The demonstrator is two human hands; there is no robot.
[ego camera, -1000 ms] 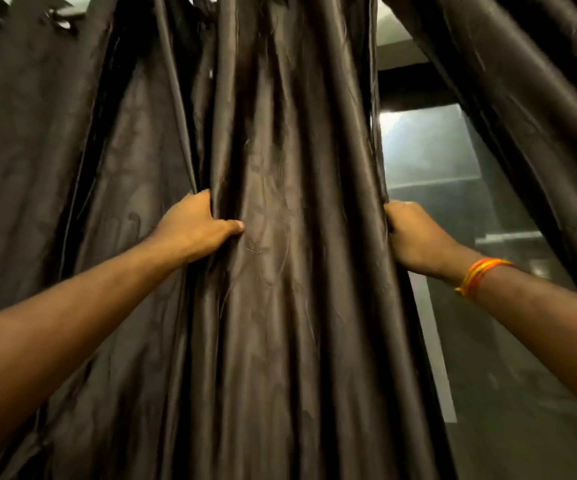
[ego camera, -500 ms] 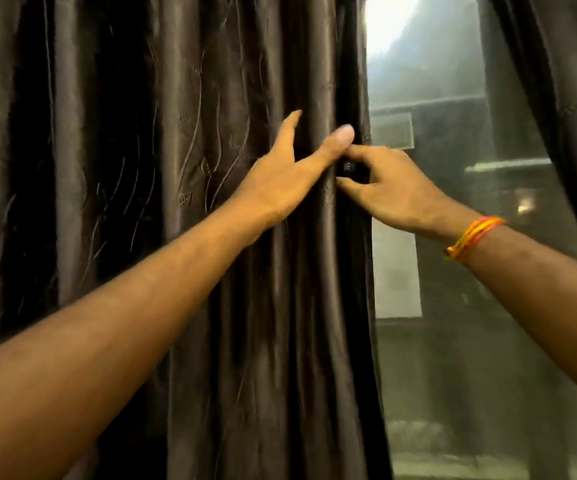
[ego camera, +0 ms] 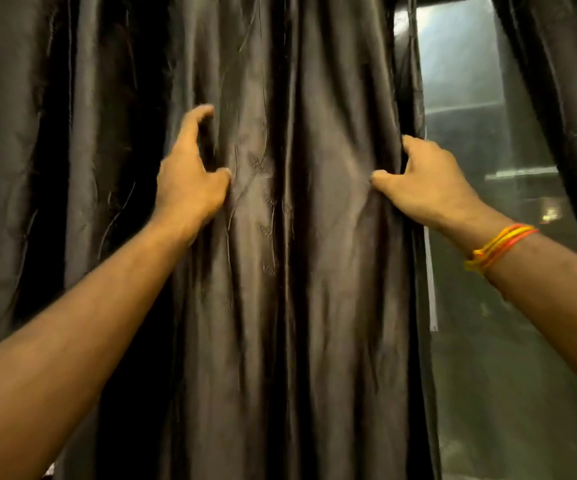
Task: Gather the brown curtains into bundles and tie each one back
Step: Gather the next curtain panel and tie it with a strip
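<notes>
The left hand (ego camera: 190,183) and right hand (ego camera: 425,188), apart at mid-frame, are each clutching folds of the brown curtain (ego camera: 297,306), gathering it; drawing them together seems next.

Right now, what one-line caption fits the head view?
The left hand and right hand grip the glossy dark-brown fabric curtain, the right at its window-side edge.

Glossy brown curtain (ego camera: 315,271) hangs upright in deep vertical folds.
</notes>
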